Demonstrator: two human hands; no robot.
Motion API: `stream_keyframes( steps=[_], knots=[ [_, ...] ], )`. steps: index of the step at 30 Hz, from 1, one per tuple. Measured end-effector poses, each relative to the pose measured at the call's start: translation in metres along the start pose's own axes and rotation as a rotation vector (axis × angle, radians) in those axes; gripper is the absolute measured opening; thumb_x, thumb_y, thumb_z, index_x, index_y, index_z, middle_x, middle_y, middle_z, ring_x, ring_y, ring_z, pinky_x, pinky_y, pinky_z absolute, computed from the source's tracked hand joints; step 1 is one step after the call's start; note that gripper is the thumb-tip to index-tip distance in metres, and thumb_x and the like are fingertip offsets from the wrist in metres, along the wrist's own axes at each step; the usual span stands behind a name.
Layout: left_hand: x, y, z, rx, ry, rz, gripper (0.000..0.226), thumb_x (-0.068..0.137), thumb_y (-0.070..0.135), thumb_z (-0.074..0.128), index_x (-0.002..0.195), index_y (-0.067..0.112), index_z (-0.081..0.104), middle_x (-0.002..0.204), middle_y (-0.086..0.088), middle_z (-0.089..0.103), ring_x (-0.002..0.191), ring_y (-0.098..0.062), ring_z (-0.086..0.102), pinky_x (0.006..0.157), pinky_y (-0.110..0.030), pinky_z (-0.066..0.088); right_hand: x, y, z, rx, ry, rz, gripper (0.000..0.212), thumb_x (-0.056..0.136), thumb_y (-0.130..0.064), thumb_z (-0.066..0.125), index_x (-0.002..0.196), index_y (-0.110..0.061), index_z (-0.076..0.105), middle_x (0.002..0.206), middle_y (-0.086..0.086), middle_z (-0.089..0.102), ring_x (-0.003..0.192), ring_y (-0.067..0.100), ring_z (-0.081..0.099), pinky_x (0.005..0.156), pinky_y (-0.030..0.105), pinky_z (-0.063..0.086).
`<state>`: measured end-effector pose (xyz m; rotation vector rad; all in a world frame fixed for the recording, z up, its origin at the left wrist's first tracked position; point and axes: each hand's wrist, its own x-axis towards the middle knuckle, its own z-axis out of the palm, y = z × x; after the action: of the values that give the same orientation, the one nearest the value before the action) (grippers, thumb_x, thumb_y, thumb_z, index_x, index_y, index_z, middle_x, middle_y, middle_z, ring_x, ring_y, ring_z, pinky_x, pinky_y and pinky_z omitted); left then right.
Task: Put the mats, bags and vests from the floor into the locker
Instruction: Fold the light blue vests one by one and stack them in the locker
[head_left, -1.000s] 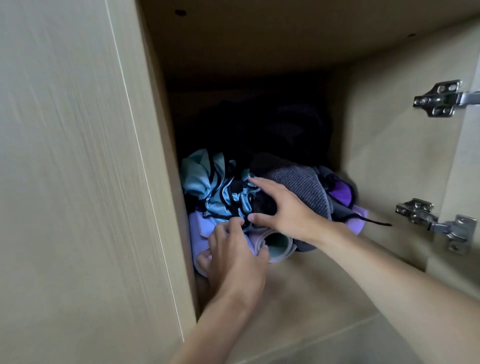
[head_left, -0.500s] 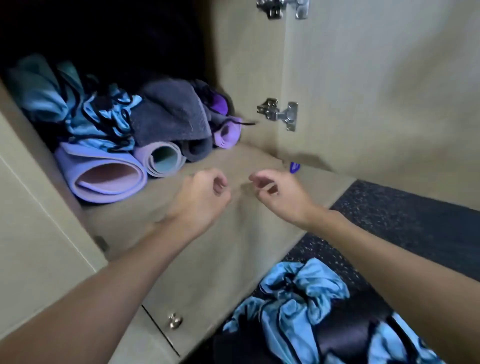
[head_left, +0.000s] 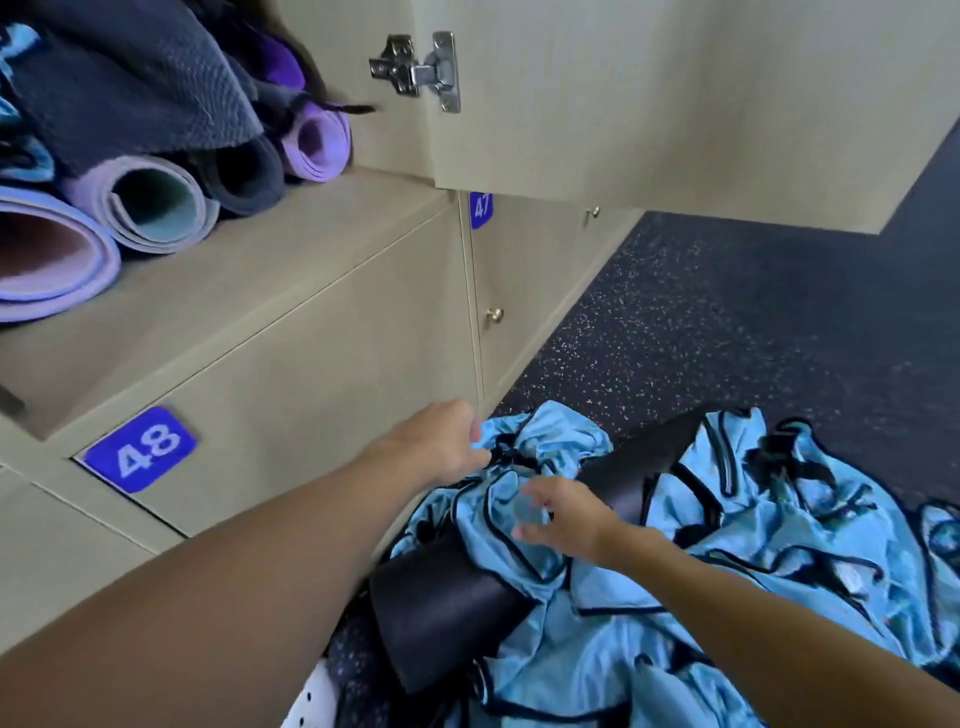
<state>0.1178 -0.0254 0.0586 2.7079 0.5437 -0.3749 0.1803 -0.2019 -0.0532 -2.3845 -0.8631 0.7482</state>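
Grip: left hand (head_left: 441, 441) pinches the bunched top of a blue vest (head_left: 540, 447), fingertips curled into the gather. Right hand (head_left: 566, 519) is spread and relaxed, holding nothing, just over the same cloth, probably to take a second fold.

Item, floor: vest heap (head_left: 753, 545), light blue with dark trim, draped across a black rolled mat (head_left: 441, 608) on the speckled floor (head_left: 727, 322), just beside the locker base. The cloth covers the roll, so it likely has to come off first, which would explain both hands going there.

Item, locker shelf (head_left: 270, 291), above plate 48 (head_left: 137, 449): four rolled mats lying end-outward, namely a pink-lined mat (head_left: 47, 249), a teal-lined mat (head_left: 156, 208), a dark grey roll (head_left: 244, 176) and a small purple roll (head_left: 317, 140). Grey cloth (head_left: 130, 88) is piled on top. Bare board shows in front of them, room for more.

Item, door (head_left: 675, 104): swung open on its hinge (head_left: 415, 70), leaving access free.

Progress, judged: partway.
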Motion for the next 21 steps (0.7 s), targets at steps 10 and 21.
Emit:
stream_keyframes(
  steps=[10,21],
  knots=[
    [0.004,-0.017,0.008,-0.121,-0.105,0.047,0.028,0.088,0.036,0.071,0.11,0.022,0.063,0.104,-0.001,0.064,0.095,-0.019,0.063,0.089,-0.034,0.051,0.022,-0.001,0.033,-0.182,0.032,0.093,0.007,0.086,-0.025,0.061,0.079,-0.022,0.059,0.089,0.002,0.055,0.097,0.028,0.055,0.079,0.034,0.041],
    [-0.002,-0.014,-0.011,-0.251,-0.117,0.133,0.084,0.078,0.037,0.082,0.149,0.023,0.038,0.149,-0.004,0.043,0.131,-0.019,0.049,0.107,-0.03,0.04,0.01,-0.054,-0.037,0.569,0.354,-0.075,0.017,0.091,-0.011,0.062,0.076,-0.003,0.061,0.069,0.004,0.056,0.065,0.013,0.049,0.066,0.038,0.05]
  ],
)
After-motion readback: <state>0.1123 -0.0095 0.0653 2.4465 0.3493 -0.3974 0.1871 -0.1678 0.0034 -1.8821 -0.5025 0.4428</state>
